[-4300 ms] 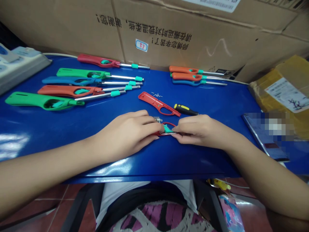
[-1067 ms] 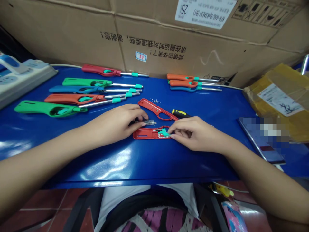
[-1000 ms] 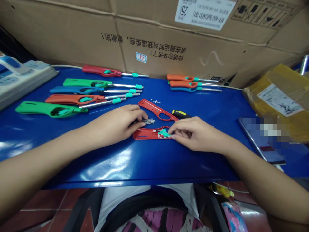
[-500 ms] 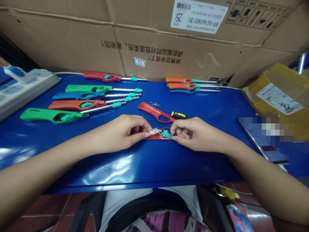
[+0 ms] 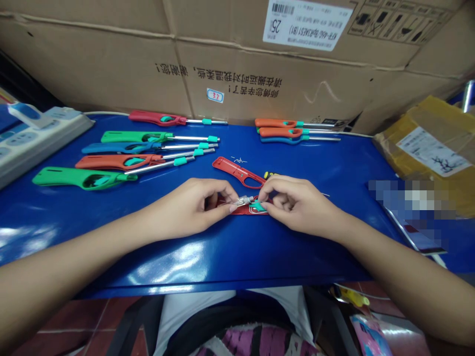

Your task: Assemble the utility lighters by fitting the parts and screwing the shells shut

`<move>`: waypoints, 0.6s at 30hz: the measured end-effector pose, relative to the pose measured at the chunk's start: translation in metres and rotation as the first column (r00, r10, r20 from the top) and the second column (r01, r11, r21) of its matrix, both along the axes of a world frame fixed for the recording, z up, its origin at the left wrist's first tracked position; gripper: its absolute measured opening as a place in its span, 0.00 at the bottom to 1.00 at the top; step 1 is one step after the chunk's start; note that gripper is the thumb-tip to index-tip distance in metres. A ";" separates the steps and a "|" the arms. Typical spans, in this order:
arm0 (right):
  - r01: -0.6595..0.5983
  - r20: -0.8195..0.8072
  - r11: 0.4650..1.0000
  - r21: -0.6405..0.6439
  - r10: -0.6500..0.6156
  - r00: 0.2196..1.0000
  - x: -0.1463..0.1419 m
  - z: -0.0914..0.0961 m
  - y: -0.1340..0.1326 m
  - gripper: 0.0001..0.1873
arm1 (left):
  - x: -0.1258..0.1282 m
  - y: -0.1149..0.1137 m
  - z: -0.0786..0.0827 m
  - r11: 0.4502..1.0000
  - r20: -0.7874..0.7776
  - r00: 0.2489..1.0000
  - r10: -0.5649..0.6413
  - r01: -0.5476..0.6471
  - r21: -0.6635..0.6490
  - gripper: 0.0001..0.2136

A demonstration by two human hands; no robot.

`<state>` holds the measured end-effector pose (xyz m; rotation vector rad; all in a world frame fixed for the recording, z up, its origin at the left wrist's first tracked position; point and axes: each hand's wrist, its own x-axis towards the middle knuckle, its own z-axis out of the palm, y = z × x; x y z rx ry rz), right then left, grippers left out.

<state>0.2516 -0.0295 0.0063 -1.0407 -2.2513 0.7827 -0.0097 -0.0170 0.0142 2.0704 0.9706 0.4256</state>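
Between the thumb and fingers of my left hand [image 5: 204, 205] is a clear fuel tank with a metal valve end [image 5: 244, 200], tilted just above an opened red lighter shell half [image 5: 243, 210]. My right hand [image 5: 297, 202] is closed in a pinch at the green trigger [image 5: 257, 205], which sits in that shell with a thin white wire looped round it. The right fingers hide the shell's right end. Just beyond lies the matching red shell half [image 5: 235, 170], with several small screws [image 5: 239, 159] beside it. A screwdriver [image 5: 270, 174] is mostly covered by my right hand.
Several assembled lighters [image 5: 122, 160] lie at the left, more orange and blue ones [image 5: 280, 132] at the back right. A power strip [image 5: 40, 136] stands far left. A large carton [image 5: 230, 59] walls off the back; a taped box [image 5: 426, 148] and a phone [image 5: 411, 227] are right.
My left hand has shifted slightly right with the fuel tank, nearer the trigger. My right fingers have moved a little left onto the trigger, and that hand now covers more of the screwdriver.
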 end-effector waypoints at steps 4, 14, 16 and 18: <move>0.023 -0.072 0.956 -0.294 -0.046 0.996 -0.003 -0.002 -0.001 0.04 | 0.000 -0.002 0.001 0.997 0.027 0.999 0.021 -0.019 -0.076 0.12; 0.008 -0.110 0.916 -0.401 -0.056 0.992 -0.006 -0.003 -0.005 0.07 | 0.003 -0.001 0.009 0.925 0.033 0.997 0.070 -0.052 -0.376 0.16; 0.011 -0.109 0.920 -0.392 -0.058 0.992 -0.006 -0.002 -0.005 0.07 | 0.003 0.000 0.009 0.904 0.029 0.997 0.073 -0.054 -0.423 0.19; 0.009 -0.119 0.917 -0.399 -0.061 0.991 -0.006 -0.001 -0.005 0.06 | 0.002 0.000 0.009 0.897 0.025 0.997 0.078 -0.059 -0.439 0.19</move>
